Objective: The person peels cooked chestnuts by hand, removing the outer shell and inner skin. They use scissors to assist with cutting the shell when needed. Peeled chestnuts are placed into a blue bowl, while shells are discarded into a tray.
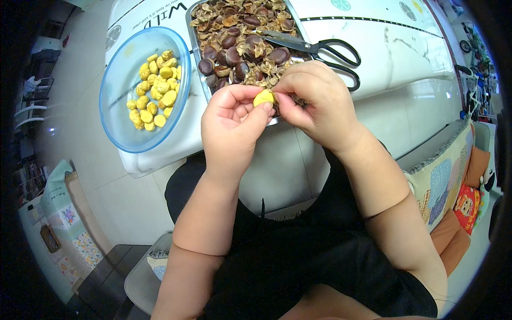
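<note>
Now the left hand (230,118) pinches a yellow chestnut (263,97).

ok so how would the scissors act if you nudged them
The scissors would likely feel stiff, given their metal-looking blades. They might tip or swing, since the blades lie on loose shells and the handles jut past the tray.

Bright centre — dark, warped rim
</note>
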A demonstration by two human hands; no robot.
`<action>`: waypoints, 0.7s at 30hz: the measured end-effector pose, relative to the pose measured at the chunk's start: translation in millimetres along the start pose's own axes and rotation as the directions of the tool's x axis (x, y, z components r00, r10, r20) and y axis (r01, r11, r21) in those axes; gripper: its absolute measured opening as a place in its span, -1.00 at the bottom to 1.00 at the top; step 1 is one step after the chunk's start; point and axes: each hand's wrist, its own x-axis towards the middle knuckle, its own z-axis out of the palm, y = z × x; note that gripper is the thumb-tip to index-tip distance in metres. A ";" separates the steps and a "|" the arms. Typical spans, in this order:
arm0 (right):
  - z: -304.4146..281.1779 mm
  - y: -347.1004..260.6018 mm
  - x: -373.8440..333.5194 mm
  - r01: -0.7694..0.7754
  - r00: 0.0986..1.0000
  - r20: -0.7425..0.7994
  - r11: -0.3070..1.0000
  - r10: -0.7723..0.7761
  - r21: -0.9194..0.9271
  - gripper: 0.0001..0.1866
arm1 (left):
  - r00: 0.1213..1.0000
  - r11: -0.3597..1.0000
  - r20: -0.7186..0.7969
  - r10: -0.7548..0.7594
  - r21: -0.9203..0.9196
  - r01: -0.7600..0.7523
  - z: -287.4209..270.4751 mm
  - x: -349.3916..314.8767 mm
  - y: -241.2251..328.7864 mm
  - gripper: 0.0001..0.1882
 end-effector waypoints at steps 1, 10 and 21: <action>0.7 0.3 0.0 -0.002 1.000 -0.009 1.000 0.002 0.007 -0.86 | 1.000 1.000 0.003 -0.002 0.003 0.002 -0.4 -0.3 0.2 -0.79; -3.4 -2.9 0.7 -0.368 0.928 0.160 0.895 0.337 0.252 -0.91 | 1.000 1.000 0.022 0.005 0.025 -0.006 -3.2 0.8 -0.3 -0.79; -2.7 4.0 -3.4 -0.593 0.804 0.294 0.658 0.517 0.464 -0.89 | 0.998 0.998 0.060 0.017 0.059 -0.021 -5.9 -0.3 -0.4 -0.78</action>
